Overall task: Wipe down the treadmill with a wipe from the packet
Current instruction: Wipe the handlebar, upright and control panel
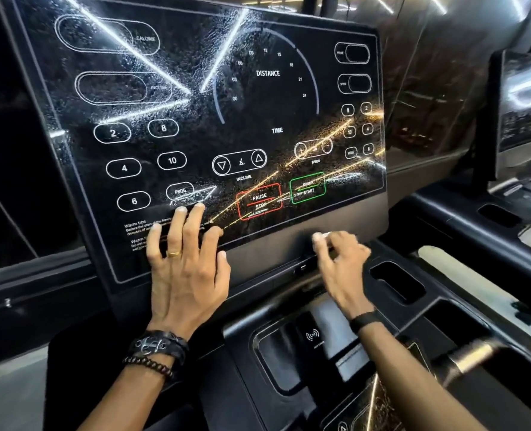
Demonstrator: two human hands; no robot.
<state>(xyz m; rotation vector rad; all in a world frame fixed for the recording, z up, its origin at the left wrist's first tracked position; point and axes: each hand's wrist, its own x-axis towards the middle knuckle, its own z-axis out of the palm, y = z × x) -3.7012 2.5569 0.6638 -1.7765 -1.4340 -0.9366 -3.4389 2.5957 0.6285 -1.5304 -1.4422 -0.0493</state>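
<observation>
The console panel (195, 119) stands tilted at the back, the tray (289, 362) before and below it. The left hand (186, 269) lies flat on the panel's lower edge — the right hand (342, 262) to its right, below the panel, above the tray. A second treadmill console (522, 98) stands far right.

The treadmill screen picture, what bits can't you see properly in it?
- Right hand: motion-blurred in the head view; a small pale thing at its fingertips could be a wipe, cannot tell.
- Warm tips text: partly covered by the left hand, the rest too small.
- Wipe packet: none in view.
- Small buttons at the console's right: blurred by glare.
- Treadmill belt: below the frame edge.
</observation>
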